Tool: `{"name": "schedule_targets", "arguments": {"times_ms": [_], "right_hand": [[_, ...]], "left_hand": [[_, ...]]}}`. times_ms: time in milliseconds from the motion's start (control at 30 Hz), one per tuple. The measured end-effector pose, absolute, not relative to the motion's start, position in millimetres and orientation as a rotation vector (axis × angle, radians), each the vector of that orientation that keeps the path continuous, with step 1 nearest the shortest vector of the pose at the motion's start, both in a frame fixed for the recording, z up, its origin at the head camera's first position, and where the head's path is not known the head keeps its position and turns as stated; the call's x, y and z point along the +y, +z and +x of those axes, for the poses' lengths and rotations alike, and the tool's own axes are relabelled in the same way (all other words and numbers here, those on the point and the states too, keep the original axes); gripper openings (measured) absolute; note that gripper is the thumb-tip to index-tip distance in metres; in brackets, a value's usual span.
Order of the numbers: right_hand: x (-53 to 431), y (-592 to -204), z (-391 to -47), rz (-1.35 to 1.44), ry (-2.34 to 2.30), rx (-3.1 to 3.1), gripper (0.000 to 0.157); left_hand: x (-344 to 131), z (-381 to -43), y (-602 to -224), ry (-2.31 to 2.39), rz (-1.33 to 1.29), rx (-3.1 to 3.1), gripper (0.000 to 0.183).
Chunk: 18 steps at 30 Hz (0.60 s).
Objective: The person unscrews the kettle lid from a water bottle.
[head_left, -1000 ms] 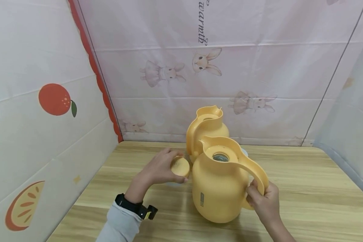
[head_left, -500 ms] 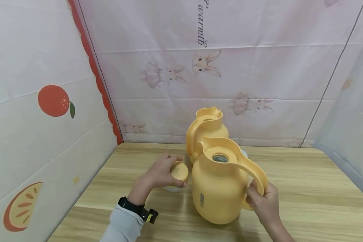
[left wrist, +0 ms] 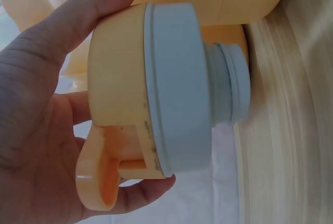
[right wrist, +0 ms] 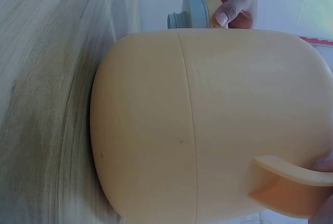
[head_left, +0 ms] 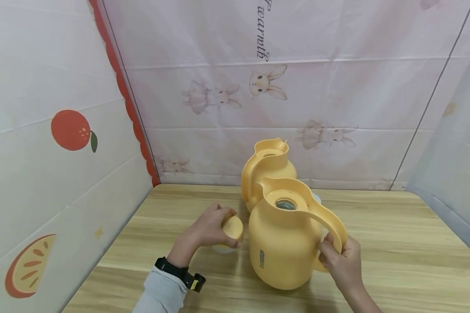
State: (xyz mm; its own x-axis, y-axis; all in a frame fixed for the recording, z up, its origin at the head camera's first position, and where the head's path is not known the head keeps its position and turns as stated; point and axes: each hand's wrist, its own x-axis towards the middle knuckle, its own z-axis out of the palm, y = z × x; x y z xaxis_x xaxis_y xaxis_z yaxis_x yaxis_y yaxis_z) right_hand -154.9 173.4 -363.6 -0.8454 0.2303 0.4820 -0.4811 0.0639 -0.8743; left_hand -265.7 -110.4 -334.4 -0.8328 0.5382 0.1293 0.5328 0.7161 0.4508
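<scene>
In the head view a yellow thermos jug (head_left: pixel 286 243) stands upright on the table, its round mouth (head_left: pixel 286 204) uncovered. My right hand (head_left: pixel 342 258) grips the jug's handle (head_left: pixel 333 224); only a little of that hand shows at the right wrist view's edge. Left of the jug, my left hand (head_left: pixel 213 226) holds a yellow thermos stopper (head_left: pixel 233 227) above the table, thumb and fingers around its rim. The left wrist view shows the stopper (left wrist: pixel 119 73) tilted sideways, with a yellow top, a lever tab (left wrist: pixel 96 174) and a pale grey threaded lower part (left wrist: pixel 179 88).
A second yellow thermos jug (head_left: pixel 272 169) stands just behind the first, partly hidden by it. A pale round edge (head_left: pixel 317 198) peeks out behind the front jug. The wooden table (head_left: pixel 395 243) meets printed cloth walls (head_left: pixel 227 152) at the back and sides.
My left hand has come down slightly toward the table with the stopper. The right hand and both jugs stay where they were.
</scene>
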Motion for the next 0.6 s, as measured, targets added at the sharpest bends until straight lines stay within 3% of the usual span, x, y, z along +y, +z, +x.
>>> {"name": "schedule_targets", "arguments": {"times_ms": [200, 600], "right_hand": [[172, -367, -155, 0.252, 1.854, -1.781, 0.027], [174, -367, -156, 0.250, 1.852, -1.810, 0.026]], "left_hand": [[-111, -265, -336, 0.756, 0.836, 2.899, 0.087], [-126, -265, -346, 0.972, 0.816, 2.676, 0.064]]}}
